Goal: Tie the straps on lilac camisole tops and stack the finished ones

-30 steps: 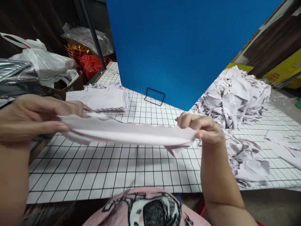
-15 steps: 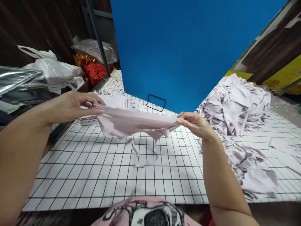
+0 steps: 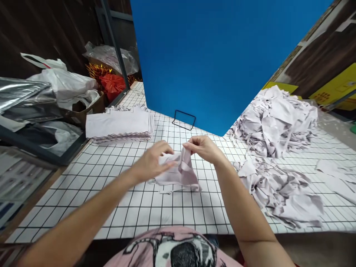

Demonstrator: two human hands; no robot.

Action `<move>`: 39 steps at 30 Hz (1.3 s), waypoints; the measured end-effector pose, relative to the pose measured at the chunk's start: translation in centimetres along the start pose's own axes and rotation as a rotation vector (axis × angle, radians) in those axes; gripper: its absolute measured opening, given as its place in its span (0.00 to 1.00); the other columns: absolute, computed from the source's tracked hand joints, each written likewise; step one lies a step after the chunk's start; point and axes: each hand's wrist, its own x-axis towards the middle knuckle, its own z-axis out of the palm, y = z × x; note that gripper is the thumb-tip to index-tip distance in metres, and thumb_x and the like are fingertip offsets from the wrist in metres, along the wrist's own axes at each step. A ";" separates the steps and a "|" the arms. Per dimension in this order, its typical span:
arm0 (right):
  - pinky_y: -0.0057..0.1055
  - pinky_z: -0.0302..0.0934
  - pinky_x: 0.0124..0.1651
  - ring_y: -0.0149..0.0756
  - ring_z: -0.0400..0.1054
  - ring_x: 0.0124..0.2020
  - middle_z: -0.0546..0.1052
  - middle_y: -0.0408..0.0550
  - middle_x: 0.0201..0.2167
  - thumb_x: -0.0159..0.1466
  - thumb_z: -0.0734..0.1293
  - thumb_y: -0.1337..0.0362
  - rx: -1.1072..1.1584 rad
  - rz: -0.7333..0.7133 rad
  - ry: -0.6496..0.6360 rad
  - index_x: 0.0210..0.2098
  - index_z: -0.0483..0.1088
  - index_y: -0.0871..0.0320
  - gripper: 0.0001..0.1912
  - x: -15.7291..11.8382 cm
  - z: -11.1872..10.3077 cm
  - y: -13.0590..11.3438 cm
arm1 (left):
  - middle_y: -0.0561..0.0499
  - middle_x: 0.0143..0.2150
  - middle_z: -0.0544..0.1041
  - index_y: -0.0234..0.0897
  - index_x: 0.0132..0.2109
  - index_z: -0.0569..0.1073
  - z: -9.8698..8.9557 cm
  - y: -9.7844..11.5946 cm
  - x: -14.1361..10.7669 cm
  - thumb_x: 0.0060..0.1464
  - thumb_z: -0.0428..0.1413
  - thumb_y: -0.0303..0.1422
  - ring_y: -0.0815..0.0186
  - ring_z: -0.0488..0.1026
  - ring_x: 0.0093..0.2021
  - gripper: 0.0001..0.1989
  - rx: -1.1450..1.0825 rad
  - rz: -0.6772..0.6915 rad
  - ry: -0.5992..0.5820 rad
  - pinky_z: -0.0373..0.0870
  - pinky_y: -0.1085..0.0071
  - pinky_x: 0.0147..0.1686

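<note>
A pale pinkish-white fabric piece [image 3: 187, 170] hangs bunched and folded over the middle of the gridded table. My right hand [image 3: 204, 148] pinches its top edge between thumb and fingers. Just left of that, my left hand [image 3: 152, 161] is slightly blurred by motion, its thumb and fingers apart in front of the fabric's left part. A thin fabric strip [image 3: 166, 192] lies on the table below the piece. To the left of my hands is a neat stack of similar cut pieces [image 3: 119, 122].
Heaps of loose fabric, a large pile [image 3: 278, 118] and a smaller one [image 3: 278, 185], lie on the right. A blue board [image 3: 217, 66] rises behind the table [image 3: 128, 218], with a black wire frame [image 3: 184, 120] by its lower edge. Plastic bags [image 3: 63, 83] sit left.
My hands have come together from wide apart, and the fabric stretched between them is now gathered and lower. My left hand has moved right, off the fabric's left end, uncovering the stack.
</note>
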 end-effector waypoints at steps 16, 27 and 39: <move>0.29 0.66 0.31 0.30 0.67 0.25 0.71 0.44 0.21 0.57 0.70 0.43 0.163 0.049 0.192 0.24 0.69 0.60 0.25 0.7 0.4 1.4 | 0.51 0.33 0.72 0.37 0.36 0.68 3.2 -0.6 -1.4 0.60 0.56 0.34 0.66 0.69 0.35 0.06 -0.014 0.089 0.247 0.67 0.68 0.35; 0.31 0.70 0.40 0.31 0.69 0.33 0.74 0.46 0.30 0.63 0.66 0.56 0.323 0.039 -0.024 0.30 0.72 0.60 0.13 -0.3 1.6 -0.4 | 0.48 0.34 0.75 0.36 0.37 0.72 3.7 0.9 3.1 0.60 0.57 0.37 0.64 0.71 0.33 0.08 0.190 0.068 0.394 0.68 0.68 0.32; 0.33 0.67 0.40 0.32 0.65 0.35 0.71 0.45 0.34 0.64 0.65 0.58 0.112 -0.035 -0.198 0.37 0.71 0.57 0.08 0.0 1.9 -0.1 | 0.49 0.29 0.72 0.35 0.32 0.68 0.9 1.2 3.4 0.62 0.50 0.30 0.65 0.68 0.29 0.09 0.374 0.090 0.274 0.61 0.69 0.27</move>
